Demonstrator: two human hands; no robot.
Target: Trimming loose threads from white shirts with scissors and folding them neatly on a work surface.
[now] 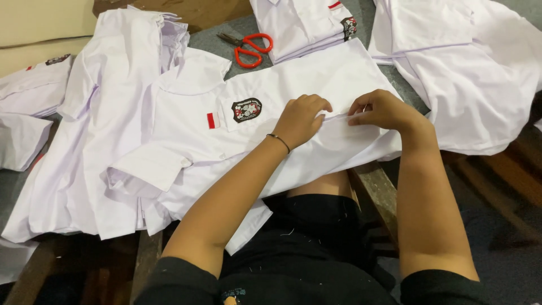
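A white short-sleeved shirt (293, 90) lies spread before me on the table, with a dark round badge (247, 109) on its pocket and a small red patch (211, 120) beside it. My left hand (302, 117) presses on the shirt's front, fingers curled and pinching a fold of the placket. Just to its right, my right hand (383, 109) pinches the same fold of fabric. A thin dark band circles my left wrist.
Red-handled scissors (248, 47) lie on the grey table top (214, 34) behind the shirt. More white shirts lie in a pile at the left (84, 141), folded at the back (305, 25) and at the right (480, 85). A wooden table edge (375, 192) runs under my arms.
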